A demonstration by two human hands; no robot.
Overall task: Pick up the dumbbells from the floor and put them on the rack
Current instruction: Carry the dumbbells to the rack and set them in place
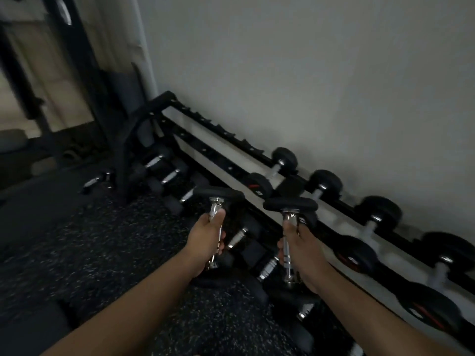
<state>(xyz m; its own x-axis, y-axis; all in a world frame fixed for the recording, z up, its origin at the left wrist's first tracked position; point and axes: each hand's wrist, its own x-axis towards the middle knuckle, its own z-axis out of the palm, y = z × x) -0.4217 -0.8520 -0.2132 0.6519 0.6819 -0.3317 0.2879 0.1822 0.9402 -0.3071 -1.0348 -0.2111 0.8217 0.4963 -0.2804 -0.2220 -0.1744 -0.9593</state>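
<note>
My left hand (207,238) grips the chrome handle of a black-headed dumbbell (218,195), held upright in the air. My right hand (302,249) grips a second dumbbell (290,204) the same way, its top head near the front rail of the rack. The black rack (205,147) runs diagonally along the white wall. Its top shelf holds several black dumbbells (324,181) toward the right; its left stretch is bare. More dumbbells (169,176) lie on the lower tier and the floor beneath my hands.
A dark speckled rubber floor (90,253) spreads to the left. One loose dumbbell (95,181) lies on it beside the rack's left end post (133,140). Dark gym equipment (51,60) stands at the far left. The white wall (308,73) backs the rack.
</note>
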